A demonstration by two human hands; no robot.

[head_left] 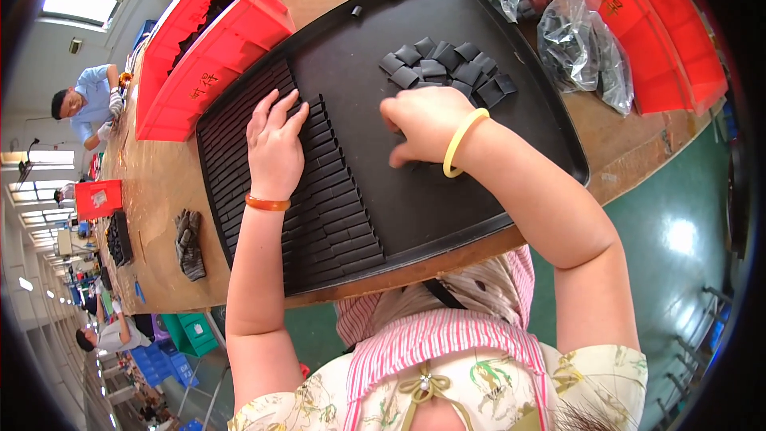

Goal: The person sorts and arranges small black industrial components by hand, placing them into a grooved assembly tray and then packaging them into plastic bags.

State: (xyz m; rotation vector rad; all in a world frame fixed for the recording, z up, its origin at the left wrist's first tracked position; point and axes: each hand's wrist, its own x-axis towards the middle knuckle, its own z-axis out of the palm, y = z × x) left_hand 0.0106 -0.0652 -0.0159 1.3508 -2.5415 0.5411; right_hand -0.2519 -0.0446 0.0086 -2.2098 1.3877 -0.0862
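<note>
A large black tray point(447, 215) lies on the table in front of me. Small black pieces point(327, 215), like short flattened sleeves, fill its left part in tight rows. Over the upper end of these rows lies my left hand point(275, 152), open, its fingers spread and the fingertips at the row edge. Right of the middle, my right hand point(431, 124) is closed, fingers curled in and thumb bent toward them; whatever they hold is hidden. Just beyond it sits a loose heap of similar black pieces point(451, 64). Two single pieces point(357, 11) lie near the tray's far edge.
A red bin point(207, 72) with dark contents stands at the far left, another red bin point(638, 24) at the far right. Clear plastic bags point(578, 48) lie beside the tray. A dark glove point(188, 243) rests left on the table point(155, 191). A co-worker point(92, 108) works beyond.
</note>
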